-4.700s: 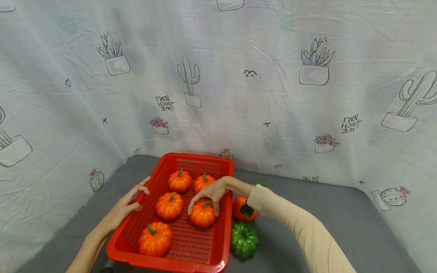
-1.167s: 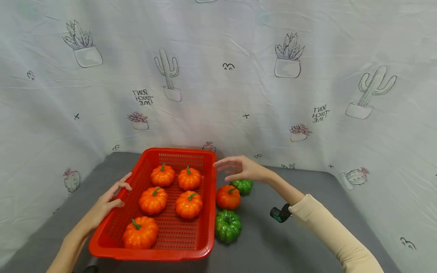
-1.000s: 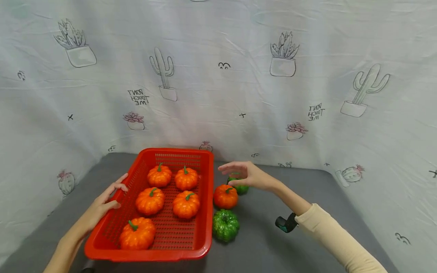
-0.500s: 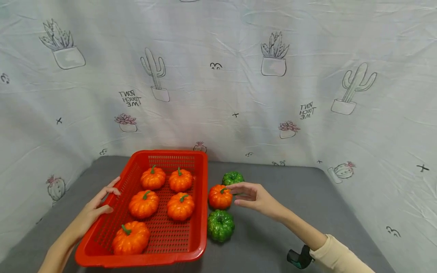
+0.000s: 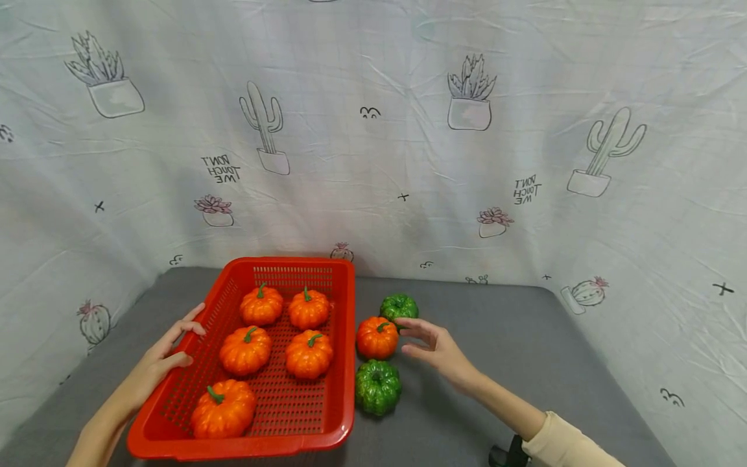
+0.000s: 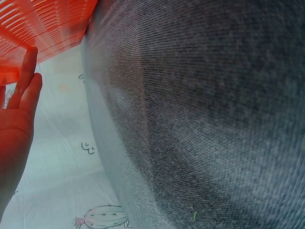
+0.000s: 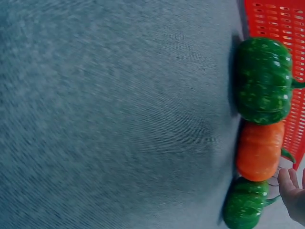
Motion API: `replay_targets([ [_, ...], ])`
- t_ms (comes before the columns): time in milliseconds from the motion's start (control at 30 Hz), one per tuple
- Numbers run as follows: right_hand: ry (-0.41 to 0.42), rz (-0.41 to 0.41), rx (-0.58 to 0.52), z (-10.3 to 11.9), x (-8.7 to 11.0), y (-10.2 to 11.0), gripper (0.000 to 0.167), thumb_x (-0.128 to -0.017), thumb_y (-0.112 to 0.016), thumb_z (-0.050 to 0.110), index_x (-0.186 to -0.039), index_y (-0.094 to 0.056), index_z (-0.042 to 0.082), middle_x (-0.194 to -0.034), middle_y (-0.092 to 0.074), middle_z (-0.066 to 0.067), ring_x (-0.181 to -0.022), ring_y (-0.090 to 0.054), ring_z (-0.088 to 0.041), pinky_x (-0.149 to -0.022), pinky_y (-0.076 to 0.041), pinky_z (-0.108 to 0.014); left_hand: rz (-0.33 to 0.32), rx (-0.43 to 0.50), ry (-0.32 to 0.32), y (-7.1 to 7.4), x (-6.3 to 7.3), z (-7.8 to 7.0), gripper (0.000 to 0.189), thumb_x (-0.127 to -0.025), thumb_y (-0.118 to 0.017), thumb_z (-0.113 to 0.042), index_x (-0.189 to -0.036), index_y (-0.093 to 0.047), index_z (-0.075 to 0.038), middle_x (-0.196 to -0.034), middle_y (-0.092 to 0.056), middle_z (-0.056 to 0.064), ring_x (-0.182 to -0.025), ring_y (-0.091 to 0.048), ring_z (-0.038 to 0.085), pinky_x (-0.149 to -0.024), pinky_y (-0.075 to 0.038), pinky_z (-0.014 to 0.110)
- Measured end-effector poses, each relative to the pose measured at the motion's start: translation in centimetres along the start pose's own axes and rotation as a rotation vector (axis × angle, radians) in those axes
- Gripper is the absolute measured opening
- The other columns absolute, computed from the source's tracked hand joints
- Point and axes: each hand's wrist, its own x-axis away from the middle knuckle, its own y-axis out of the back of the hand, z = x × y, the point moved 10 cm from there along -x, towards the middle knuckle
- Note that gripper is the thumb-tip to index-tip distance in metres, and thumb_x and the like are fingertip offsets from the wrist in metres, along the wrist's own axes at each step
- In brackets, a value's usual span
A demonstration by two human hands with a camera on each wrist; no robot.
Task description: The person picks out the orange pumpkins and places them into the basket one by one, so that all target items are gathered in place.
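Observation:
My left hand (image 5: 154,363) rests on the left rim of a red perforated plastic basket (image 5: 274,443). In the left wrist view, straight fingers (image 6: 29,78) lie against the basket's outer wall. Several small orange pumpkins with green stems, one of them nearest the front (image 5: 224,412), sit inside. Outside the right wall stands another orange pumpkin (image 5: 377,340), between a nearer green pumpkin (image 5: 378,388) and a farther green one (image 5: 399,307). My right hand (image 5: 440,350) hovers just right of that orange pumpkin, fingers relaxed and holding nothing; whether the fingertips touch it I cannot tell.
A grey cloth-covered table (image 5: 467,318) lies beneath everything. Behind it and at the sides hangs a white curtain (image 5: 373,149) printed with cacti. A dark device (image 5: 509,454) is at my right wrist.
My right hand let go of an orange pumpkin inside the basket, moved out over the right wall, then came down beside the outside pumpkins. My left hand stayed on the rim; the head view shifted.

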Motion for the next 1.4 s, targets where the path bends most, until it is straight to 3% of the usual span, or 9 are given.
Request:
replay_targets([
  [267,-0.076,-0.069,0.009,-2.1,-0.2,0.8,0.055,-0.092,-0.061,0.006,-0.141,-0.038,-0.005,-0.145,-0.039,-0.023,-0.130,-0.039,-0.040,-0.093,-0.045,-0.026,-0.003,-0.014,-0.008,0.0,0.0,-0.1,0.034,-0.088,-0.045,0.009,-0.121,-0.042,0.001,-0.158,-0.013,-0.012,-0.120,-0.034,-0.009,-0.074,-0.048,0.024],
  [533,-0.170,-0.071,0.025,-4.1,-1.1,1.3,0.056,-0.093,-0.062,0.010,-0.142,-0.038,-0.004,-0.145,-0.041,-0.022,-0.130,-0.041,-0.038,-0.099,-0.042,-0.040,-0.004,-0.028,-0.002,0.1,-0.1,-0.1,0.032,-0.089,-0.045,0.008,-0.120,-0.042,0.000,-0.159,-0.012,-0.011,-0.122,-0.030,-0.011,-0.076,-0.046,0.022],
  [700,-0.185,-0.008,0.027,-4.7,-2.0,1.1,0.063,-0.091,-0.065,0.015,-0.144,-0.035,-0.002,-0.147,-0.038,-0.020,-0.133,-0.036,-0.036,-0.101,-0.039,-0.043,0.000,-0.028,-0.034,0.1,0.0,-0.4,0.032,-0.089,-0.045,0.008,-0.120,-0.042,0.001,-0.159,-0.013,-0.011,-0.123,-0.032,-0.011,-0.076,-0.047,0.022],
  [1033,-0.168,0.104,0.074,-4.6,-3.7,1.3,0.066,-0.091,-0.065,0.015,-0.146,-0.032,-0.001,-0.151,-0.032,-0.019,-0.137,-0.030,-0.036,-0.105,-0.033,-0.048,0.029,0.057,-0.023,-0.1,0.0,-0.4,0.034,-0.089,-0.043,0.010,-0.122,-0.040,0.003,-0.159,-0.011,-0.012,-0.118,-0.045,-0.005,-0.076,-0.052,0.028],
  [1267,-0.150,0.155,0.120,-5.1,-4.9,0.8,0.065,-0.089,-0.067,0.014,-0.145,-0.037,0.002,-0.150,-0.036,-0.017,-0.135,-0.034,-0.034,-0.107,-0.029,-0.051,-0.003,-0.020,-0.034,0.1,0.1,-0.5,0.031,-0.089,-0.044,0.008,-0.120,-0.042,0.002,-0.159,-0.012,-0.009,-0.123,-0.030,-0.012,-0.077,-0.046,0.022],
  [1400,-0.165,0.175,0.168,-5.9,-5.4,0.7,0.065,-0.088,-0.069,0.019,-0.145,-0.040,0.006,-0.149,-0.038,-0.012,-0.137,-0.032,-0.032,-0.108,-0.027,-0.052,0.004,0.021,-0.009,-0.2,0.1,-0.2,0.032,-0.089,-0.043,0.009,-0.120,-0.041,0.003,-0.159,-0.012,-0.011,-0.122,-0.033,-0.010,-0.076,-0.048,0.025],
])
